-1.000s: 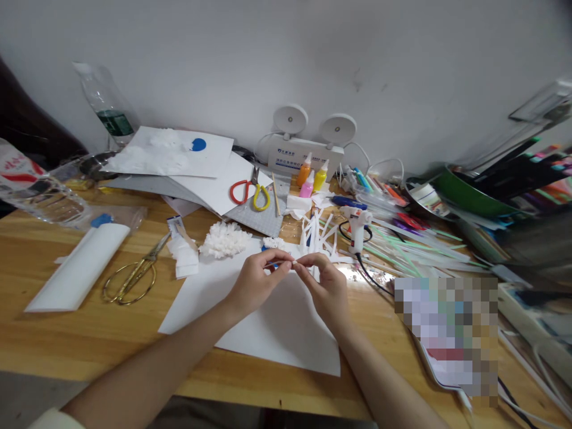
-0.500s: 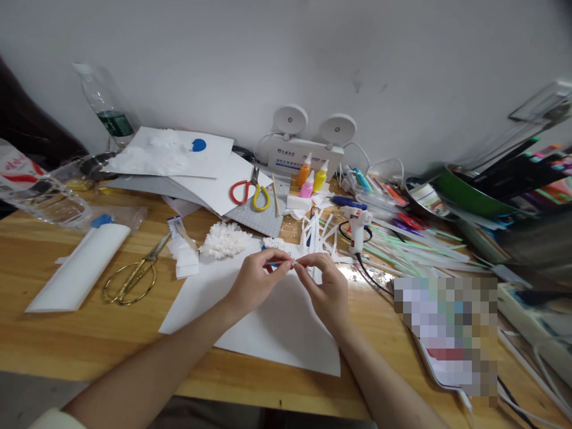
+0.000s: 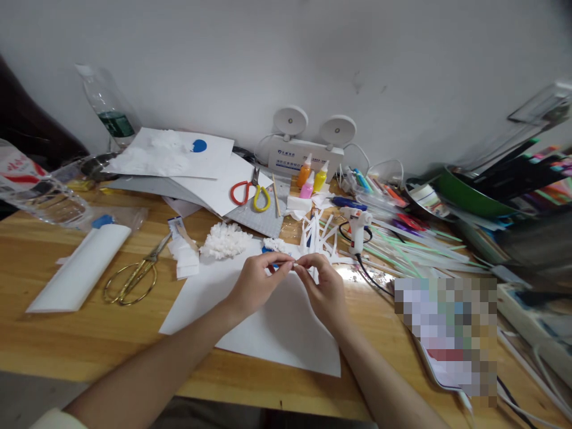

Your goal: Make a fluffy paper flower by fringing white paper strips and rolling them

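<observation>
Above a white sheet of paper, my left hand and my right hand meet fingertip to fingertip. Both are closed in a pinch on a small white piece, mostly hidden by the fingers; its material is unclear. Just behind my fingers lies a small ruffled white cluster with a bit of blue beneath it. A larger ruffled white paper cluster sits to the left. White paper strips are heaped behind my right hand.
Gold-handled scissors and a rolled white sheet lie at left. Red-and-yellow-handled cutters rest on a grey mat. A white glue gun stands at right, near small paint bottles and scattered straws. A cabled device lies front right.
A thin pale strip or stick that showed along my left fingers is no longer visible there. My fingers have shifted slightly around the small white piece; my arms have barely moved.
</observation>
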The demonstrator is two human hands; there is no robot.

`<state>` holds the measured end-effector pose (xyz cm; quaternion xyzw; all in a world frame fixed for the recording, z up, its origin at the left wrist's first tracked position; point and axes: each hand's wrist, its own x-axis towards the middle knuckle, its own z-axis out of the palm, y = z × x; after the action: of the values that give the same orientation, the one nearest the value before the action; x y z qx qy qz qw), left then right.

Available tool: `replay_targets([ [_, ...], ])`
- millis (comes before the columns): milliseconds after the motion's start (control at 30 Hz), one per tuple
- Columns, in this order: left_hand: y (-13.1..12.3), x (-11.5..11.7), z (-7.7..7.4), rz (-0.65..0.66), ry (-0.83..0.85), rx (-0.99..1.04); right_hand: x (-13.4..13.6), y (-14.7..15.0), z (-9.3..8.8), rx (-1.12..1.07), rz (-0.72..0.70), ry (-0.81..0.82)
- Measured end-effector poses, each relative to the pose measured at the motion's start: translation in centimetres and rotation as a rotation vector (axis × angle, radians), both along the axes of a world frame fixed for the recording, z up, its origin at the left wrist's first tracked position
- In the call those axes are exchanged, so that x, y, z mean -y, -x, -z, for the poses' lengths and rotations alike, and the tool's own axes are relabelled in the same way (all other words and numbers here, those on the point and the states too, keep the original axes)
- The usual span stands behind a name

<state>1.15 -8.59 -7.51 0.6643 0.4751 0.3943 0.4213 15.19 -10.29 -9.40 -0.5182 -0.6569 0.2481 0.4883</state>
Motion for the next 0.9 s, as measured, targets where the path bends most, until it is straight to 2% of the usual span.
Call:
replay_targets([
  [533,-0.13,0.0,0.52,0.059,0.145,0.2,0.02,-0.08,0.24,-0.105,0.076,-0.048],
  [900,-0.29,-0.05,0.72,0.075,0.2,0.26,0.33,0.19,0.26,-0.021,0.174,-0.123],
])
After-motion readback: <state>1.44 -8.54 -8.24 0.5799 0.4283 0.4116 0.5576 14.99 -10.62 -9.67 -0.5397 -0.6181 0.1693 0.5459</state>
